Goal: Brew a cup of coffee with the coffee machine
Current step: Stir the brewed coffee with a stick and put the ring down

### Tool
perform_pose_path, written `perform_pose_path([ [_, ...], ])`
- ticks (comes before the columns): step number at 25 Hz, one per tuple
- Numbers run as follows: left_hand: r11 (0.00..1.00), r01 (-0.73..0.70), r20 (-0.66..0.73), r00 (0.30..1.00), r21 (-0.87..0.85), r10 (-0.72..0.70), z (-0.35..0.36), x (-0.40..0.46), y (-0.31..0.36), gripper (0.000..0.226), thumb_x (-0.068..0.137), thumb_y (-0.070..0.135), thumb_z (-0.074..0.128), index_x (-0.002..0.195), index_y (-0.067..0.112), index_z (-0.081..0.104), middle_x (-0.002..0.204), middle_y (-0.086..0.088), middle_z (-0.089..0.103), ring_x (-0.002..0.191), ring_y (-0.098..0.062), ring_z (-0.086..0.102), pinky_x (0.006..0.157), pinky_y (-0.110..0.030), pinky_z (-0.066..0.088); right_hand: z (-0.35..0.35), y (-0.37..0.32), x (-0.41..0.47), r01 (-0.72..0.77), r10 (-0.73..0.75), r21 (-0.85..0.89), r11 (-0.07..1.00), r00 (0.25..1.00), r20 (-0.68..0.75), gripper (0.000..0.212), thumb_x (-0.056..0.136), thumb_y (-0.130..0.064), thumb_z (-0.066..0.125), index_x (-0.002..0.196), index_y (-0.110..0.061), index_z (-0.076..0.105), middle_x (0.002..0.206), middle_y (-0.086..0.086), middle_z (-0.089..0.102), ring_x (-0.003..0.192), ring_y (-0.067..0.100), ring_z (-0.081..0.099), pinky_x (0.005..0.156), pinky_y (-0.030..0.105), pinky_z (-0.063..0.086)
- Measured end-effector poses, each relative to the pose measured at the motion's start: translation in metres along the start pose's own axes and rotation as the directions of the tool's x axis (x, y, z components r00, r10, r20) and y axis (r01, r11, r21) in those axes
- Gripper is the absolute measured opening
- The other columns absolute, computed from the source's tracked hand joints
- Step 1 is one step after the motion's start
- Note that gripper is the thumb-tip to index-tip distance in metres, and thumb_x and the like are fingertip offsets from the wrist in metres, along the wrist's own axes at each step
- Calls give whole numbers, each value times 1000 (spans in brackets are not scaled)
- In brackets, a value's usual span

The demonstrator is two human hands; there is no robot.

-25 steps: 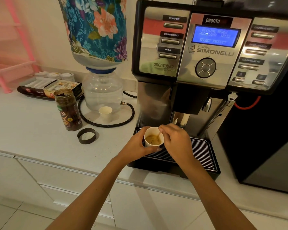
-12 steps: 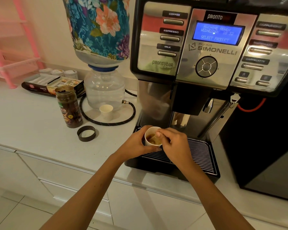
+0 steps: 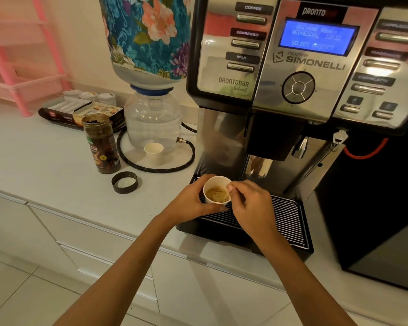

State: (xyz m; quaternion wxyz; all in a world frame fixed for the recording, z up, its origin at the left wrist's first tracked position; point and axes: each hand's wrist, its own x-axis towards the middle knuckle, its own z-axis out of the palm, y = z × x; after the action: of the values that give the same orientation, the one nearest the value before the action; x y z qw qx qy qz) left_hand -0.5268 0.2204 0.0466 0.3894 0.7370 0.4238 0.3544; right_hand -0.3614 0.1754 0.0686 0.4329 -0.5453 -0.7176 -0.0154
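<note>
A small white paper cup (image 3: 216,184) with brown foamy coffee in it sits over the left end of the drip grate (image 3: 285,215) of the steel coffee machine (image 3: 311,64). My left hand (image 3: 191,201) wraps around the cup's left side. My right hand (image 3: 250,205) is at the cup's right rim with thumb and fingers pinched together; whatever they pinch is hidden. The machine's blue screen (image 3: 318,36) reads "select product". The black spout block (image 3: 271,137) hangs above and to the right of the cup.
On the white counter (image 3: 33,165) to the left stand an open brown coffee jar (image 3: 101,144), its black lid (image 3: 124,182), an empty paper cup (image 3: 154,152), a clear water dispenser (image 3: 152,123) circled by a black hose, and a tray of sachets (image 3: 76,111).
My right hand's fingers have shifted slightly around the cup's rim. The thin stick seen in the cup a second ago is hidden now. The cup stays on the grate.
</note>
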Motion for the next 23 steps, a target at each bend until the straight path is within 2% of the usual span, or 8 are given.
perform_pose_path([
  [3,1000,3,-6,1000,-12,-4,-1,0,-3,70,70,38,81,127,40,39,117,23,51,105,0,54,75,-2,43,-2,2,2,23,-24,-54,998,1000,-17,20,88,-19,60,100,-7,72,91,7,72,76,18,67,65,19,51],
  [5,1000,8,-10,1000,-25,-8,-1,1,-5,70,70,40,81,127,39,39,116,23,52,105,-1,55,75,-4,45,-1,0,3,64,-64,-15,998,997,42,19,87,-17,63,101,-9,72,93,7,73,78,17,67,68,20,52],
  [7,999,21,-12,1000,-39,-21,-4,3,-6,69,71,40,80,127,39,39,117,20,53,105,-4,56,75,-6,46,1,-5,3,43,-45,31,999,997,69,16,86,-14,64,99,-9,73,91,7,73,77,17,67,68,18,51],
  [11,999,26,17,1000,-30,-26,-13,10,-12,68,72,38,80,127,36,40,119,15,55,105,-9,57,77,-12,48,5,-12,4,-69,76,63,996,991,-112,14,87,-13,64,98,-8,72,89,5,72,76,13,66,66,17,52],
  [14,999,41,54,998,-13,-40,-23,16,-15,67,73,38,79,125,39,37,117,18,52,102,-7,55,72,-9,47,6,-17,2,-136,168,130,982,947,-273,16,87,-14,65,100,-8,72,91,-1,71,79,5,64,69,11,51],
  [16,999,32,83,996,-13,-31,-29,20,-18,67,73,39,78,125,40,36,115,21,51,102,-4,55,71,-7,47,8,-23,-1,-176,238,211,962,915,-325,17,86,-13,66,100,-9,72,91,-4,69,83,4,64,71,9,50],
  [18,1000,23,110,994,-18,-20,-34,23,-23,68,73,41,78,126,39,37,117,19,53,103,-6,56,73,-8,48,14,-29,-8,-233,316,273,933,894,-318,17,85,-17,66,101,-14,71,92,-5,70,83,4,65,71,12,51],
  [23,1000,-16,149,989,-14,18,-36,26,-26,68,73,45,77,127,33,38,117,13,55,103,-10,56,75,-12,49,24,-41,-15,-386,497,352,852,809,-315,18,84,-28,62,100,-24,67,88,0,71,74,15,67,66,31,57],
])
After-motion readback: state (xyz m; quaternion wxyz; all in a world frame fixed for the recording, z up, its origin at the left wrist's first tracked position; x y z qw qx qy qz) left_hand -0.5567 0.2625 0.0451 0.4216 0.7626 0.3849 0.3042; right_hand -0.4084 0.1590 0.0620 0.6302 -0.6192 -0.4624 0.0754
